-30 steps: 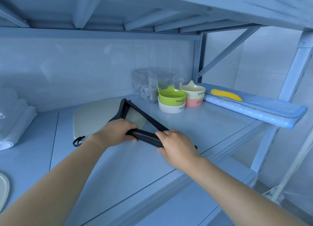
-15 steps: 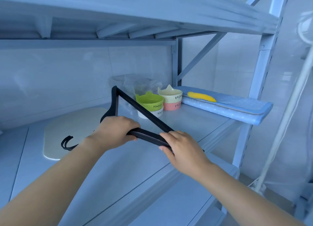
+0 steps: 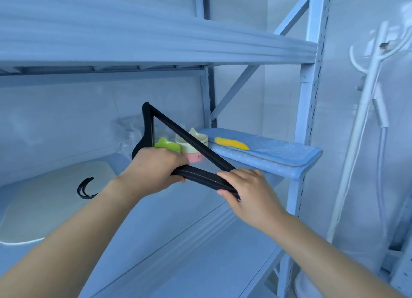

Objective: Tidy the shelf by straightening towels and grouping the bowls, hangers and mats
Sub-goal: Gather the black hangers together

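**Head view.** The left hand (image 3: 153, 170) and right hand (image 3: 247, 190) both held the black hangers (image 3: 200, 179). Each hand's fingers were curled and clamped on the lower bar, left near the neck and right at the far end. The hangers were raised clear of the shelf board (image 3: 178, 219), with the apex pointing to 11 o'clock and the hook (image 3: 83, 189) hanging at 9 o'clock of the left hand, over the pale mat (image 3: 44, 197).

Recommended procedure:
- Hold the bars square so the hangers stay stacked as one.
- Lower the hook end first.
- Set the stack on bare board, clear of the bowls (image 3: 189, 150) at 12 o'clock and the folded blue mat (image 3: 267, 155) at 2 o'clock.

Limits of observation:
- The number of hangers could not be told; the doubled hook suggested more than one.
- The left hand covered the neck, and the right hand covered the bar's end.
- The hanger frame partly screened the bowls.
- The clear pack (image 3: 127, 130) behind was blurred.
- No towels were in view.
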Motion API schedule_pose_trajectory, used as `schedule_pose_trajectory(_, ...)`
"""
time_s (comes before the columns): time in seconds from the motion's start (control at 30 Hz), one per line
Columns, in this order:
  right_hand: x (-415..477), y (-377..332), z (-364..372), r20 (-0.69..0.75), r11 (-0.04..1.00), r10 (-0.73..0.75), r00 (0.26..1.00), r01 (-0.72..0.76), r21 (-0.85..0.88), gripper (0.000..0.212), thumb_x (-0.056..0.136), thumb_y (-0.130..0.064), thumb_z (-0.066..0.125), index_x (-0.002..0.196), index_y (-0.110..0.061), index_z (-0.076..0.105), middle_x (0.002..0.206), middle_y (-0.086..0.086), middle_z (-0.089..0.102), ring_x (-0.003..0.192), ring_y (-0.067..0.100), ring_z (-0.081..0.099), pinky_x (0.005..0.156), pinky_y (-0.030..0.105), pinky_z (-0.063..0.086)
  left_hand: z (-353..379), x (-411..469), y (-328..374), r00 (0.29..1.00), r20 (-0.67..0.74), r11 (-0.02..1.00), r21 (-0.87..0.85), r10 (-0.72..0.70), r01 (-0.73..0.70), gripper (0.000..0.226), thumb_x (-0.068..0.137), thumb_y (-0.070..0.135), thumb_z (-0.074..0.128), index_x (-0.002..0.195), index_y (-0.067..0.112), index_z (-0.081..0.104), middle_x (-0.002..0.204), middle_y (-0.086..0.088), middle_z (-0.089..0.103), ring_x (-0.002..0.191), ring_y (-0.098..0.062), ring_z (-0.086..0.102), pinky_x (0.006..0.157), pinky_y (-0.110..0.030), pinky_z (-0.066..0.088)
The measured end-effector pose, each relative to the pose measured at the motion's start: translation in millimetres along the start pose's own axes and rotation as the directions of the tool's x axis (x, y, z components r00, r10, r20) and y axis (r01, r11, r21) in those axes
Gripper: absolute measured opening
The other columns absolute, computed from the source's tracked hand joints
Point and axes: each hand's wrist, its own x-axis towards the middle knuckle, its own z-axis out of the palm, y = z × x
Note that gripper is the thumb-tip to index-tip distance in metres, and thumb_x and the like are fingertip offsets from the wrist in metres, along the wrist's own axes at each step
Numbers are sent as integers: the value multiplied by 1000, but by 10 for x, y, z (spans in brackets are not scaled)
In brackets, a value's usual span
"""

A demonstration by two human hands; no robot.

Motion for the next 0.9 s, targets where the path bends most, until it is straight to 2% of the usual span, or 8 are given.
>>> schedule_pose_trajectory(0.07,-22,190,-82,3,1000,8,1000,-8,0,27,79,-30,60,103,-20,61,77,-7,64,71,18,61,68,31,45,-18,150,142,1000,-12,1000,9,6,-6,15,88,45,55,94,31,54,85,13,57,83,-9,52,59,-26,35)
schedule_pose_trajectory(0.2,-61,598,-257,-1,1000,19,1000,-19,-1,27,77,-29,62,102,-19,63,78,-7,64,72,19,61,69,31,45,-38,468,450,999,-42,1000,-5,11,-11,11,87,43,55,89,33,53,73,13,47,77,-10,49,58,-26,33)
schedule_pose_trajectory(0.43,-146,1343,-469,21,999,31,999,-31,9,33,77,-27,66,109,-16,64,84,-3,69,77,21,62,75,32,43,6,1069,931,997,-67,1000,-8,28,-28,16,87,45,56,94,30,56,82,11,57,83,-10,55,61,-27,38)
schedule_pose_trajectory(0.57,-199,1673,-542,28,999,28,999,-28,18,34,78,-24,68,111,-15,63,86,-1,70,77,24,62,76,37,46,51,1360,1146,998,-54,998,-45,45,-47,13,87,43,57,94,33,56,75,13,47,82,-9,52,65,-27,41)
schedule_pose_trajectory(0.73,-137,2060,-622,40,999,32,999,-33,17,36,82,-24,68,117,-15,62,92,1,71,84,26,62,83,38,44,142,1773,1258,998,-21,994,-91,59,-60,14,86,43,58,96,33,58,80,13,57,80,-8,53,64,-26,42)
schedule_pose_trajectory(0.83,-30,2289,-641,57,998,46,997,-48,45,38,86,-26,65,122,-17,59,98,2,70,92,26,61,88,38,44,204,2044,1311,998,-3,994,-87,66,-66,11,86,41,58,89,31,55,73,11,53,74,-9,49,56,-24,35)
schedule_pose_trajectory(0.9,24,2429,-624,62,995,63,996,-67,70,38,88,-26,63,125,-18,57,101,3,69,96,26,59,87,32,40,260,2230,1338,998,6,993,-92,70,-69,11,86,39,59,85,29,55,68,10,49,71,-10,47,55,-24,33)
